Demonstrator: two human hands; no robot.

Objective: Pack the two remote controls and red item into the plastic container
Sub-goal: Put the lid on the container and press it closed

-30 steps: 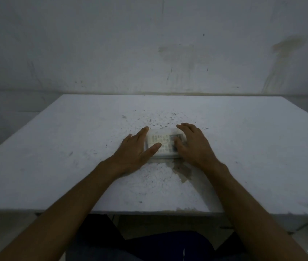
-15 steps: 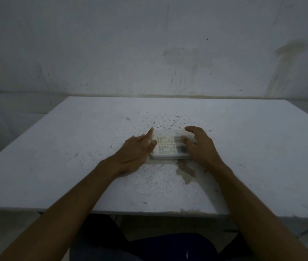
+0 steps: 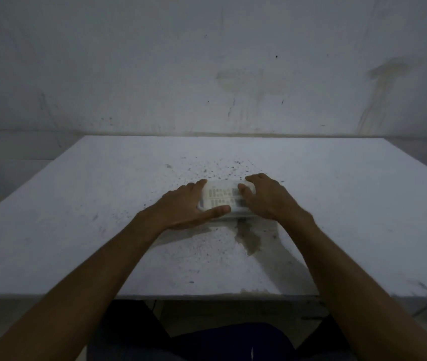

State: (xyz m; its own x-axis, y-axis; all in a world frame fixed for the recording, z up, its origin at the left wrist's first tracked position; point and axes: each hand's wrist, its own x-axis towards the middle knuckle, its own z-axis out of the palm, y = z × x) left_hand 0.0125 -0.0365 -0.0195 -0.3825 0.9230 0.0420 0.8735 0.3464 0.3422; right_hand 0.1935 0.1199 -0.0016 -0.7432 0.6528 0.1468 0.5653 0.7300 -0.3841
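A clear plastic container (image 3: 226,216) lies on the white table (image 3: 77,217) at its middle. Through its top I see two pale remote controls (image 3: 220,198) lying side by side. My left hand (image 3: 183,208) grips the container's left end, thumb along its near side. My right hand (image 3: 266,200) grips the right end, fingers curled over the top. No red item shows; the hands hide both ends of the container.
Dark specks dot the table behind the container, and a brown stain (image 3: 250,238) lies just in front of it. A marked white wall (image 3: 207,74) rises behind the table. The table's near edge (image 3: 207,295) runs above my lap.
Both hands have kept to the container's ends. My left thumb has slid along the near side, and the view has shifted slightly.
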